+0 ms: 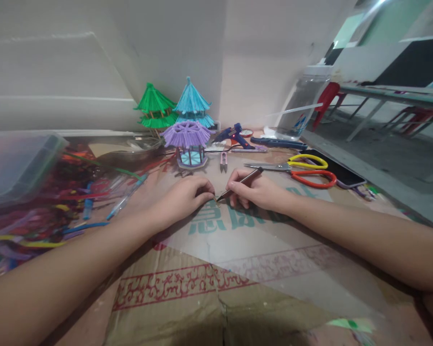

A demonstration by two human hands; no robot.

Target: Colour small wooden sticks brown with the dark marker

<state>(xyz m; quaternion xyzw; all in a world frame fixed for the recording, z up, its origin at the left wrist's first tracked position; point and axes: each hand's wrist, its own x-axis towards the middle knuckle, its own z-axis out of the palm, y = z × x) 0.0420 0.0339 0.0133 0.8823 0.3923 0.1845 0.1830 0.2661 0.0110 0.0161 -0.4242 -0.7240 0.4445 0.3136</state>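
Observation:
My right hand (242,190) is closed round a dark brown pen (250,178), its tip pointing down and left. Thumb and fingers of my left hand (195,192) pinch a tiny gold-coloured piece (217,202), too small to make out its kind. The pen's tip is at or very near this piece; whether they touch I cannot tell. Both hands rest on a clear sheet over printed cardboard (166,288). Just beyond them stands a small purple-roofed pavilion model (187,137), and pink thread snips (223,161) lie beside it.
Green (155,103) and blue pavilion models (191,98) stand behind. A glue gun (236,135), a utility knife (277,143), scissors (306,166) and a phone (341,168) lie at the back and right. Left are loose pipe cleaners (90,194) and a plastic box (21,163).

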